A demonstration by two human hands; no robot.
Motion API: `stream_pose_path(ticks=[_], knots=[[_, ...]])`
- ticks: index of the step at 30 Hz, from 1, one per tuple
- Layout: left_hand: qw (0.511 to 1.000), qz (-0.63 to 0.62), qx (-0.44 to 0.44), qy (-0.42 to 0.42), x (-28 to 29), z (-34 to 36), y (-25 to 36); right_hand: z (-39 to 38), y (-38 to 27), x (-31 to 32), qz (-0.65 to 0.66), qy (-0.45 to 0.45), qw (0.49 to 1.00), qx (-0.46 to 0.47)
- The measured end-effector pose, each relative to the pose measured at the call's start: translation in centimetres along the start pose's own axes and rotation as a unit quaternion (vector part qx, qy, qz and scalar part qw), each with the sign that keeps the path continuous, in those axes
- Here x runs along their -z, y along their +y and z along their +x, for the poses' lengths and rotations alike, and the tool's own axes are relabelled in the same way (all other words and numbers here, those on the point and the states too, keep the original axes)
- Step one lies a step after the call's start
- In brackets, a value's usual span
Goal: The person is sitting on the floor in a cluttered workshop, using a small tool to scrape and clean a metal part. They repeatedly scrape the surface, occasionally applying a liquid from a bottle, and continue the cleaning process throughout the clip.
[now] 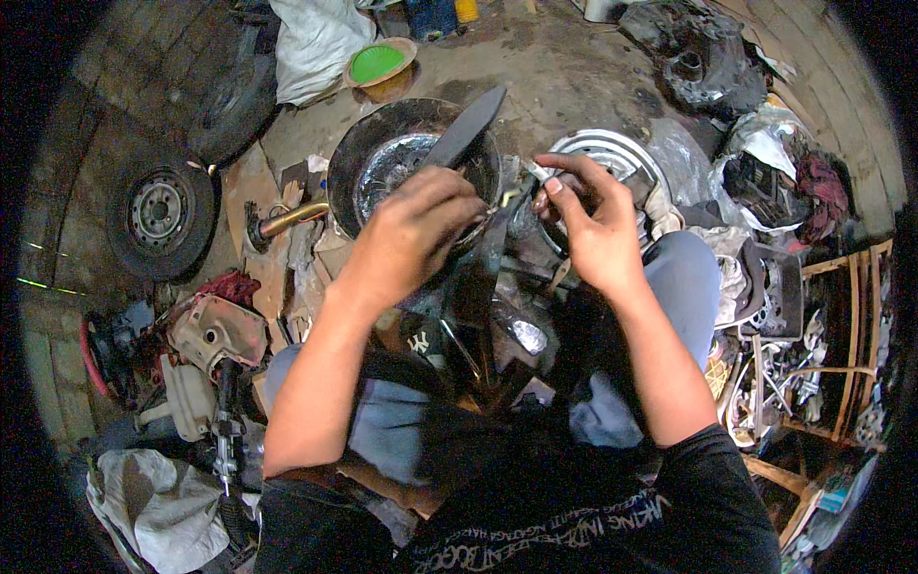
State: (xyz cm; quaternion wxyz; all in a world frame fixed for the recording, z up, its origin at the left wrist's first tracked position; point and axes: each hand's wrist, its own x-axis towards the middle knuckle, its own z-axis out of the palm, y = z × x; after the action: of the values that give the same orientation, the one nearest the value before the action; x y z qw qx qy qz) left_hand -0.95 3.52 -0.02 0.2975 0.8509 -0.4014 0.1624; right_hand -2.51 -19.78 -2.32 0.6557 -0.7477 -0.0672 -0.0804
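Over a blackened round pan (354,167) with a shiny, wet-looking inside, my left hand (421,220) is closed on a long, flat dark-grey piece (469,120) that points up and right. My right hand (593,225) pinches a small light-coloured piece (543,172) between thumb and index finger, above a silver rimmed round metal part (602,141) that it partly hides. A small pale yellowish thing (509,196) shows between my hands, too small to name. My knees in blue jeans frame the space below.
Tyres (153,220) stand at the left, with grimy parts (215,335) below them. A green-topped bowl (376,64) and white sack (316,48) are at the back. Dark bags (693,62) lie back right. A grey crate (775,287) and wooden rack (851,344) with loose metal pieces are at right.
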Motion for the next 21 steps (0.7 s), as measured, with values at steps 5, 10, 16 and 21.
stream_pose_path(ticks=[5,10,16,21], knots=[[0.998,0.024,-0.057,-0.024,-0.9,-0.5,0.1,0.0,1.3,0.5,0.186,-0.053,0.965,-0.178],[0.999,0.021,-0.045,-0.019,-0.7,-0.5,0.4,0.2,0.7,0.6,0.046,-0.090,0.979,-0.178],[0.998,0.005,-0.055,0.011,-0.9,-0.2,0.6,-0.1,0.7,0.5,-0.035,-0.112,0.989,-0.089],[0.995,-0.017,0.038,0.090,-1.2,0.3,1.1,-0.1,0.7,0.5,-0.004,-0.117,0.984,-0.131]])
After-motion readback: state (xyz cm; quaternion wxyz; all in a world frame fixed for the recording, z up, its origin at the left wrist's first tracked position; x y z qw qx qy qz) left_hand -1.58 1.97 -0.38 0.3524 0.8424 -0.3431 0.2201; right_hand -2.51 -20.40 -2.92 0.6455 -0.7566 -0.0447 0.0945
